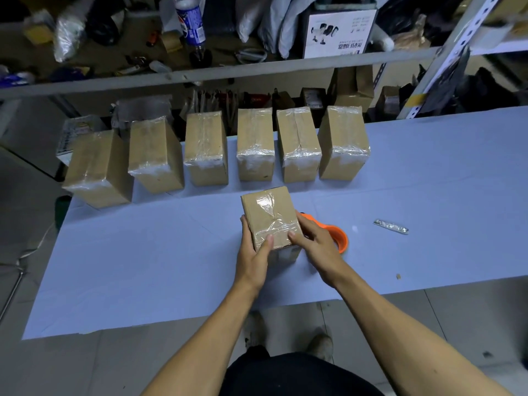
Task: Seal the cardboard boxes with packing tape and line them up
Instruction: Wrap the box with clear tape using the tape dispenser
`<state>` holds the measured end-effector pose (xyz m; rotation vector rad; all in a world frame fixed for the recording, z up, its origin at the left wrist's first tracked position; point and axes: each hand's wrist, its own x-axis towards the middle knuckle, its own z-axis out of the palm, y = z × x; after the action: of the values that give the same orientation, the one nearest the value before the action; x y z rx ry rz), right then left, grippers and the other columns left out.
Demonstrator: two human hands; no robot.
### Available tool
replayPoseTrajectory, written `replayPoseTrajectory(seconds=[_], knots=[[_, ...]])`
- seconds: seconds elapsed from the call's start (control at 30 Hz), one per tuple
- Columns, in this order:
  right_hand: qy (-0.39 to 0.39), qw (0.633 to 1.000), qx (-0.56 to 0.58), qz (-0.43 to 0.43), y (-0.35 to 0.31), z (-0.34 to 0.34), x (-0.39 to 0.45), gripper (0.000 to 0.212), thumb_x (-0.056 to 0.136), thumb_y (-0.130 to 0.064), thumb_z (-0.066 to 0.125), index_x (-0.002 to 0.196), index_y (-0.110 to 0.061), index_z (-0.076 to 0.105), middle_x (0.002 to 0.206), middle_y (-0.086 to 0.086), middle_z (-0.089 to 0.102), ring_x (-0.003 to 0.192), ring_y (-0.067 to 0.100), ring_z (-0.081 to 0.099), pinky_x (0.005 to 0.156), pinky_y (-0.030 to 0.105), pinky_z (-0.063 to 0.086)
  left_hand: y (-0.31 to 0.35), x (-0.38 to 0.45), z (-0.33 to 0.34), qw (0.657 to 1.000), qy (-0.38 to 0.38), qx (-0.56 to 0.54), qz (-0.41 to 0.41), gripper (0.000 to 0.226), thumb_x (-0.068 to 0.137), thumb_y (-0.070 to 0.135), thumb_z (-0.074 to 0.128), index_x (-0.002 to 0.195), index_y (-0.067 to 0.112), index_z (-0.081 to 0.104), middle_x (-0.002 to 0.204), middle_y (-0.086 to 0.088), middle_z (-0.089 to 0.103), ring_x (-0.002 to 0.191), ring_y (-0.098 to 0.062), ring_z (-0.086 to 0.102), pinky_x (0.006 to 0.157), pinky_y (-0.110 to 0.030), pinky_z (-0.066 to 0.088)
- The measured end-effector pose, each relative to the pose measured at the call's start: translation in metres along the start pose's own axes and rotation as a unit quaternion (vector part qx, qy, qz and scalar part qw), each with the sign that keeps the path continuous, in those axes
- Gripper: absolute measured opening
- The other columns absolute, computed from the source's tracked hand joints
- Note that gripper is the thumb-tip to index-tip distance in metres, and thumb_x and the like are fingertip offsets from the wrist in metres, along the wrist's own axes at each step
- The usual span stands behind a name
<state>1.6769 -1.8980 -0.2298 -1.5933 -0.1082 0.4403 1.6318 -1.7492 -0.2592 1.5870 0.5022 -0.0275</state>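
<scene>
A small cardboard box (268,212) with clear tape across its top stands near the middle of the pale blue table (143,267). My left hand (253,252) grips its left side, thumb on the top face. My right hand (314,241) holds the right side, thumb pressing the taped top near the front edge. An orange tape dispenser (338,237) lies on the table just behind my right hand. Several taped cardboard boxes (257,144) stand in a row along the far edge of the table.
A small silvery strip (391,226) lies to the right on the table. Behind the row, metal shelves (257,70) hold bags, a bottle and cartons. The leftmost box in the row (97,170) overhangs the table's left corner.
</scene>
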Motion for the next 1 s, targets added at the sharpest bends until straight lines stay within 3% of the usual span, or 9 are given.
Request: replayPoseTrajectory(seconds=[0.07, 0.17, 0.27, 0.37, 0.47, 0.57, 0.7, 0.83, 1.0], knots=[[-0.046, 0.999, -0.013, 0.012, -0.003, -0.003, -0.002, 0.052, 0.094, -0.002, 0.059, 0.141, -0.024, 0.051, 0.131, -0.007, 0.063, 0.126, 0.012, 0.056, 0.110, 0.036, 0.043, 0.006, 0.001, -0.001, 1.000, 0.007, -0.001, 0.001, 0.075, 0.088, 0.038, 0.054, 0.156, 0.029, 0.022, 0.139, 0.011, 0.056, 0.123, -0.008, 0.055, 0.104, -0.026, 0.043], [-0.085, 0.989, -0.120, 0.008, -0.014, 0.001, -0.001, 0.077, 0.084, -0.006, 0.069, 0.140, -0.050, 0.038, 0.129, -0.016, 0.057, 0.120, 0.005, 0.055, 0.105, 0.032, 0.045, 0.029, 0.010, -0.012, 0.999, 0.043, -0.017, -0.017, 0.043, 0.100, 0.038, 0.048, 0.141, 0.027, 0.050, 0.130, 0.004, 0.064, 0.115, -0.013, 0.061, 0.103, -0.035, 0.047], [-0.033, 0.991, -0.131, -0.015, -0.031, 0.005, 0.005, 0.059, 0.092, -0.014, 0.068, 0.127, -0.056, 0.046, 0.114, -0.030, 0.062, 0.108, -0.003, 0.058, 0.097, 0.028, 0.047, 0.060, 0.017, -0.030, 0.995, 0.014, -0.054, -0.081, 0.042, 0.103, 0.051, 0.037, 0.119, 0.026, 0.065, 0.113, 0.002, 0.072, 0.098, -0.011, 0.067, 0.080, -0.032, 0.055], [0.072, 0.984, -0.162, -0.015, -0.028, 0.016, 0.014, 0.022, 0.096, -0.034, 0.062, 0.116, -0.036, 0.069, 0.107, -0.015, 0.073, 0.097, 0.003, 0.066, 0.089, 0.028, 0.052, 0.060, 0.017, -0.042, 0.995, -0.063, -0.036, -0.072, 0.032, 0.101, 0.042, 0.049, 0.121, 0.024, 0.065, 0.112, 0.005, 0.073, 0.104, -0.012, 0.068, 0.077, -0.028, 0.054], [0.105, 0.963, -0.242, 0.061, -0.002, 0.031, 0.015, 0.032, 0.099, -0.047, 0.050, 0.111, -0.026, 0.071, 0.105, -0.005, 0.073, 0.096, 0.013, 0.065, 0.082, 0.030, 0.049, 0.021, 0.009, -0.040, 0.995, -0.089, 0.004, -0.050, 0.036, 0.094, 0.015, 0.064, 0.127, 0.026, 0.057, 0.119, 0.004, 0.069, 0.109, -0.015, 0.067, 0.089, -0.032, 0.055], [0.032, 0.975, -0.180, 0.124, 0.029, 0.045, 0.005, 0.033, 0.101, -0.042, 0.049, 0.130, -0.028, 0.058, 0.123, -0.009, 0.064, 0.114, 0.011, 0.059, 0.099, 0.030, 0.044, -0.014, 0.002, -0.035, 0.996, -0.052, 0.006, -0.068, 0.036, 0.095, 0.019, 0.064, 0.127, 0.030, 0.054, 0.119, 0.008, 0.069, 0.107, -0.013, 0.067, 0.094, -0.038, 0.054], [0.026, 0.981, -0.115, 0.155, 0.049, 0.052, 0.002, 0.054, 0.101, -0.045, 0.048, 0.151, -0.030, 0.036, 0.147, -0.014, 0.047, 0.132, 0.006, 0.046, 0.116, 0.034, 0.033, -0.026, 0.011, -0.034, 0.996, -0.032, -0.006, -0.083, 0.043, 0.093, 0.025, 0.065, 0.133, 0.031, 0.052, 0.121, 0.008, 0.068, 0.102, -0.008, 0.068, 0.092, -0.036, 0.055], [0.065, 0.981, -0.081, 0.163, 0.029, 0.050, 0.017, 0.073, 0.088, -0.059, 0.050, 0.153, -0.033, 0.031, 0.153, -0.012, 0.041, 0.136, 0.009, 0.043, 0.117, 0.039, 0.033, -0.002, 0.024, -0.033, 0.994, -0.045, -0.067, -0.073, 0.036, 0.093, 0.019, 0.065, 0.127, 0.029, 0.058, 0.116, 0.005, 0.071, 0.103, -0.016, 0.069, 0.091, -0.040, 0.056], [0.118, 0.984, -0.078, 0.104, -0.032, 0.024, 0.052, 0.077, 0.076, -0.060, 0.045, 0.150, -0.041, 0.032, 0.149, -0.011, 0.047, 0.132, 0.014, 0.049, 0.111, 0.044, 0.039, 0.075, 0.061, -0.019, 0.991, -0.089, -0.092, -0.027, 0.028, 0.092, 0.016, 0.066, 0.119, 0.022, 0.061, 0.111, -0.001, 0.073, 0.102, -0.021, 0.070, 0.091, -0.043, 0.056]])
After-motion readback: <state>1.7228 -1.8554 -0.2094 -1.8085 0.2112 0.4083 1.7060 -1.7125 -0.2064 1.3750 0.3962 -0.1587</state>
